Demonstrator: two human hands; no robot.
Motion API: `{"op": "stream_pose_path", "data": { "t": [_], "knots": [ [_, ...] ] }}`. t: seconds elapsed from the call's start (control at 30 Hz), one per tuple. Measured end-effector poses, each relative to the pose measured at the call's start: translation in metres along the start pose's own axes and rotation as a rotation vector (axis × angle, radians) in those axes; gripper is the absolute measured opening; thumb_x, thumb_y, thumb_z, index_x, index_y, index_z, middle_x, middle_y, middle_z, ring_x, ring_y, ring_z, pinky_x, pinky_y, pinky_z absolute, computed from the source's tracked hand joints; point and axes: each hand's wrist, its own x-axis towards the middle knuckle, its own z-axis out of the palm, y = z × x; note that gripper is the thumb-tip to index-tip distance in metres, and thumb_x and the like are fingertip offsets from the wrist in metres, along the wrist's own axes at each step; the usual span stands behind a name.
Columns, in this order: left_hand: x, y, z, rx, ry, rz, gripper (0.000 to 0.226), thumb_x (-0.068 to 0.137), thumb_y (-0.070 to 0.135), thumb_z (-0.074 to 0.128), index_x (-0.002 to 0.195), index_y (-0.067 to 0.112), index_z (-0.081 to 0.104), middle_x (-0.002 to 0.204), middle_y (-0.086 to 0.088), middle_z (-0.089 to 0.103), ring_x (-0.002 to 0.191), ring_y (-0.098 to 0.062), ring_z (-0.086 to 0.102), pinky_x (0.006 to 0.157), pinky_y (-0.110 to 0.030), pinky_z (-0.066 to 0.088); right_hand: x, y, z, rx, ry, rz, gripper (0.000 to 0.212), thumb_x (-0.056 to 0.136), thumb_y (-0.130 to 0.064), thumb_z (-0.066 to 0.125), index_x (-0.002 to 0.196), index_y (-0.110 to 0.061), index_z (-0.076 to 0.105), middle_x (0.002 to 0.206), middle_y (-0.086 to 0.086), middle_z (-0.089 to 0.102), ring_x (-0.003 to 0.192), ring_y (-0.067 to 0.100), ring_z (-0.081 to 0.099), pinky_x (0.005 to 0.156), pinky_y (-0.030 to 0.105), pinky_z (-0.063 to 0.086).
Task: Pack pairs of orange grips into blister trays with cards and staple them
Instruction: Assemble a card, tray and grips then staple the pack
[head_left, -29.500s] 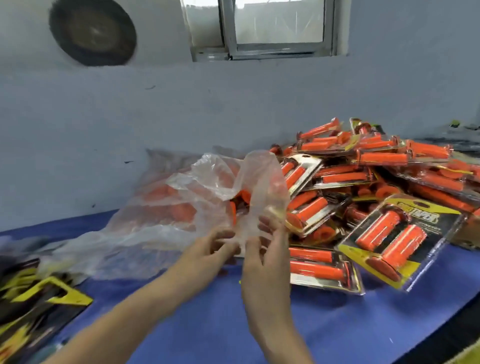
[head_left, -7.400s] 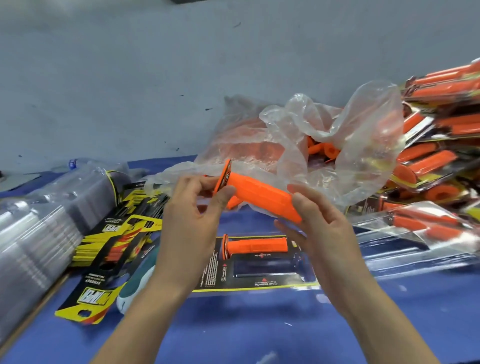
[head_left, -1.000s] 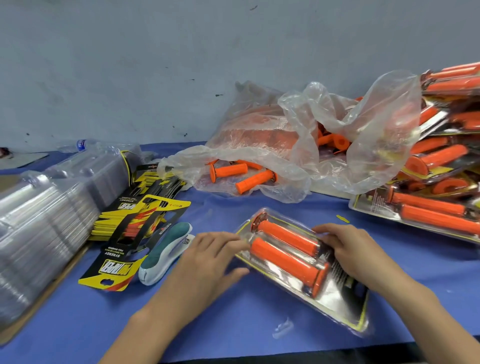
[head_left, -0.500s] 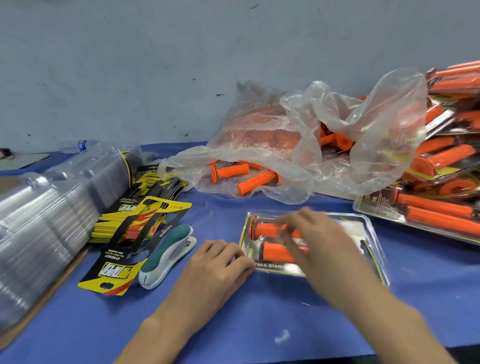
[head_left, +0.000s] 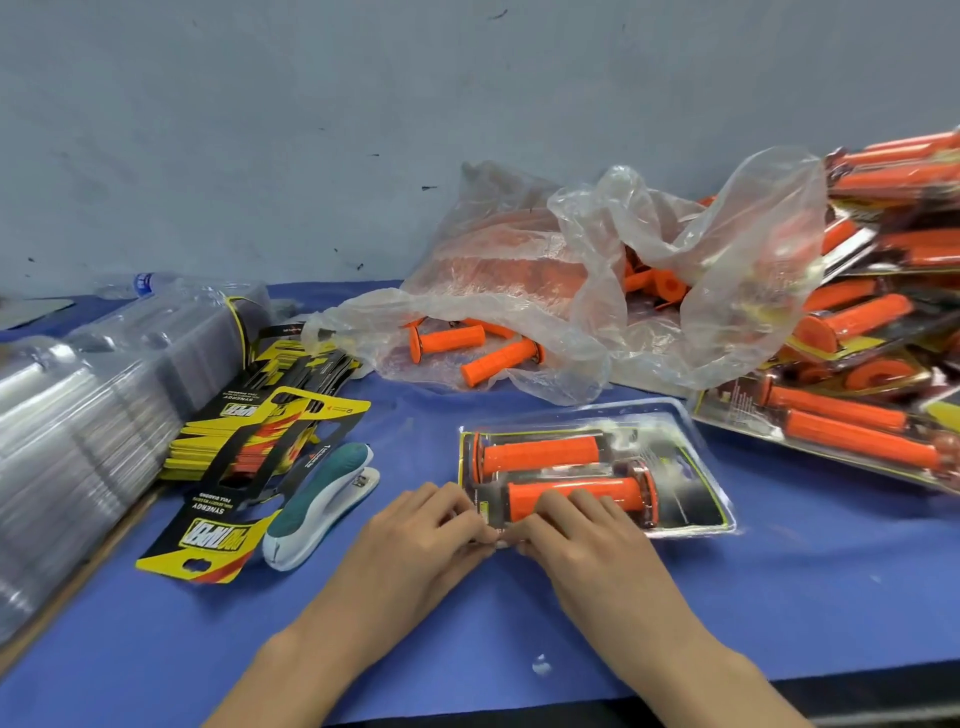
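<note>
Pack (head_left: 691, 499) now turned flat on worktop (head_left: 779, 597). Left grip (head_left: 415, 540), right grip (head_left: 582, 545) both pinch near corner shut. Stapler (head_left: 317, 499) next, likely.

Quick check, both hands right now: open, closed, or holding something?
Left hand: pinching the near-left corner of the blister pack.
Right hand: pinching that same corner, fingers curled.
</note>
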Motion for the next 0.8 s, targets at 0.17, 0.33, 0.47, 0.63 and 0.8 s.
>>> {"op": "stream_pose_path", "data": {
  "t": [0.17, 0.33, 0.47, 0.63, 0.8],
  "knots": [
    [-0.002, 0.0, -0.004, -0.037, -0.02, -0.042, 0.018, 0.096, 0.042, 0.055, 0.088, 0.029, 0.064, 0.09, 0.013, 0.053, 0.07, -0.014, 0.052, 0.062, -0.028, 0.044, -0.008, 0.017, -0.004, -0.052, 0.058, -0.03, 0.009, 0.092, -0.029, 0.063, 0.083, -0.027, 0.065, 0.078, -0.008, 0.051, 0.07, 0.018, 0.049, 0.06, 0.032, 0.045],
    [-0.001, -0.001, -0.007, -0.084, -0.043, -0.057, 0.019, 0.097, 0.045, 0.053, 0.09, 0.031, 0.064, 0.094, 0.016, 0.054, 0.072, -0.012, 0.053, 0.064, -0.028, 0.045, -0.022, 0.033, -0.008, -0.083, 0.054, -0.053, 0.006, 0.089, -0.023, 0.068, 0.091, -0.027, 0.064, 0.084, -0.008, 0.052, 0.074, 0.017, 0.05, 0.063, 0.031, 0.046],
    [-0.001, -0.002, -0.009, -0.113, -0.039, -0.071, 0.022, 0.096, 0.046, 0.051, 0.09, 0.03, 0.065, 0.095, 0.016, 0.055, 0.071, -0.012, 0.054, 0.065, -0.028, 0.044, -0.03, 0.049, -0.014, -0.101, 0.067, -0.055, 0.003, 0.093, -0.025, 0.063, 0.092, -0.027, 0.063, 0.084, -0.008, 0.051, 0.073, 0.017, 0.049, 0.063, 0.031, 0.046],
    [0.0, -0.005, -0.011, -0.122, -0.041, -0.085, 0.023, 0.096, 0.047, 0.049, 0.09, 0.031, 0.064, 0.096, 0.017, 0.054, 0.07, -0.009, 0.051, 0.064, -0.023, 0.04, -0.041, 0.068, -0.022, -0.15, 0.069, -0.027, 0.008, 0.089, -0.02, 0.069, 0.091, -0.027, 0.065, 0.084, -0.008, 0.053, 0.072, 0.019, 0.05, 0.067, 0.029, 0.042],
    [-0.002, -0.012, -0.014, -0.173, -0.049, -0.115, 0.024, 0.096, 0.05, 0.049, 0.09, 0.031, 0.062, 0.097, 0.02, 0.052, 0.076, -0.008, 0.053, 0.066, -0.025, 0.044, -0.054, 0.097, -0.038, -0.22, 0.022, 0.075, 0.011, 0.084, -0.017, 0.067, 0.089, -0.026, 0.062, 0.082, -0.008, 0.055, 0.07, 0.021, 0.055, 0.069, 0.035, 0.047]
  ]
}}
